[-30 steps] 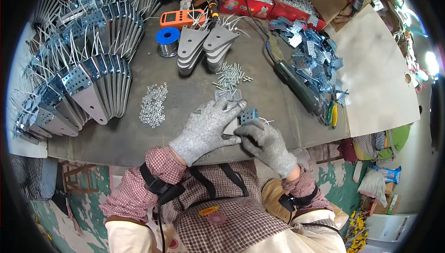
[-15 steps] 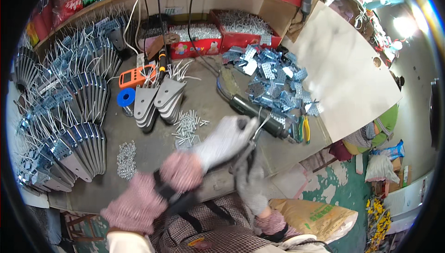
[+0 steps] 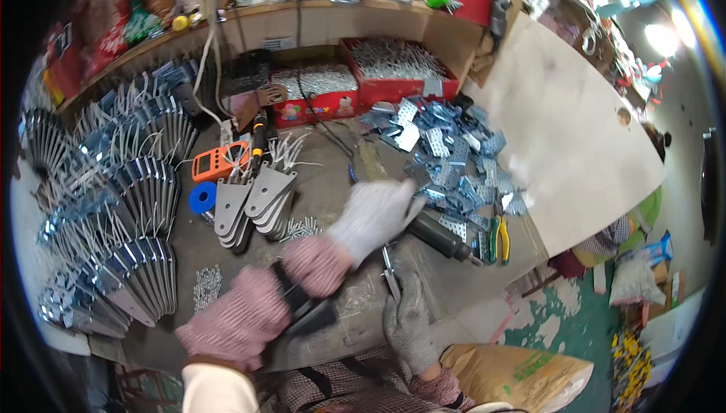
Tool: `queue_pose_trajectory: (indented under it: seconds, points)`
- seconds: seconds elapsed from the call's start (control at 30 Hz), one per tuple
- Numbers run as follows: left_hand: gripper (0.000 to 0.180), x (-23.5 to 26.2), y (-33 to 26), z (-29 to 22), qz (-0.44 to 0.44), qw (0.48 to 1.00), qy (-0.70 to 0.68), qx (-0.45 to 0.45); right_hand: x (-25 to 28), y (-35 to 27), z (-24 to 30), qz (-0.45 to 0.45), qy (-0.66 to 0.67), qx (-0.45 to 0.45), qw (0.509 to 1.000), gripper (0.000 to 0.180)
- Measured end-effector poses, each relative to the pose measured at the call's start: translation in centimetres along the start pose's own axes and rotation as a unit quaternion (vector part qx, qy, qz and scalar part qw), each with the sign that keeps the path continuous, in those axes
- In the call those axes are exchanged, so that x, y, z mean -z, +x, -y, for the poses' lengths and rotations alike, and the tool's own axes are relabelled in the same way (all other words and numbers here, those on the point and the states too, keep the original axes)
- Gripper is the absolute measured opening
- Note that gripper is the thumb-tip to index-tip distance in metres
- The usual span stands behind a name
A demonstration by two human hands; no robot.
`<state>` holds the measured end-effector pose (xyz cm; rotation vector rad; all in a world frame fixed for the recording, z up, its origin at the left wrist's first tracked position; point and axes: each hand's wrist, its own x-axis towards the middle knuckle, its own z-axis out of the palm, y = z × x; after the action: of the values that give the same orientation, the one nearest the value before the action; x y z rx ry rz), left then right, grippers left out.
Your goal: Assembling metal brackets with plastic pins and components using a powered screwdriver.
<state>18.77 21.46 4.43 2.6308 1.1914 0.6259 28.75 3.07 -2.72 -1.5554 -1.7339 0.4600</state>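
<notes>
My left hand (image 3: 376,216), in a pale knit glove and blurred, lies over the upper-left end of a dark green cylindrical power tool (image 3: 440,239). Its fingers are smeared, and whether they grip the tool cannot be made out. Nearer to me, my right hand (image 3: 411,322), in a grey glove, is closed around a slim silver metal piece (image 3: 391,273) that points up and away. Beyond the tool lies a heap of small perforated metal plates (image 3: 454,159). Green-and-yellow pliers (image 3: 499,240) rest beside the tool's front end.
Rows of metal brackets with white wires (image 3: 147,186) fill the left side. An orange meter (image 3: 219,161), blue spool (image 3: 203,197), stacked grey brackets (image 3: 266,192), screws (image 3: 302,228) and small nuts (image 3: 206,289) lie mid-table. Red fastener boxes (image 3: 314,109) stand behind; a paper sack (image 3: 522,371) is at right.
My left hand has moved over the end of the green tool and covers it. My right hand has drawn apart from the left, keeping the silver piece. The whole view has shifted slightly.
</notes>
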Motion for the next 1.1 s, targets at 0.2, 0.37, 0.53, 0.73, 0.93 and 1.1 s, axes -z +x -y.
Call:
queue_pose_trajectory:
  seconds: [0.2, 0.37, 0.53, 0.73, 0.93, 1.1]
  points:
    - [0.034, -9.6, 9.8, 3.6, 0.040, 0.998, -0.034, 0.045, -0.2, 0.4, 0.0, -0.027, 0.062, 0.016, 0.998, 0.059]
    - [0.043, -4.0, 3.4, 0.2, -0.097, 0.966, -0.239, 0.015, 0.1, -0.4, -1.1, -0.035, 0.008, 0.022, 0.999, 0.062]
    - [0.043, 3.0, -15.7, 1.3, -0.132, 0.851, -0.492, 0.130, -0.2, -1.3, -1.3, -0.056, 0.030, 0.013, 0.998, 0.066]
    - [0.023, 5.1, -26.9, 1.7, -0.145, 0.899, -0.262, 0.320, 0.4, -2.1, 0.8, 0.016, 0.216, 0.034, 0.976, 0.066]
    - [0.031, 7.4, -26.7, -0.9, -0.186, 0.794, -0.521, 0.250, -2.3, -0.3, 7.8, 0.230, 0.444, -0.085, 0.862, 0.076]
    - [0.029, 8.0, -27.7, 0.2, -0.234, 0.906, -0.304, 0.177, -3.3, -2.4, 10.5, 0.274, 0.504, -0.128, 0.809, 0.082]
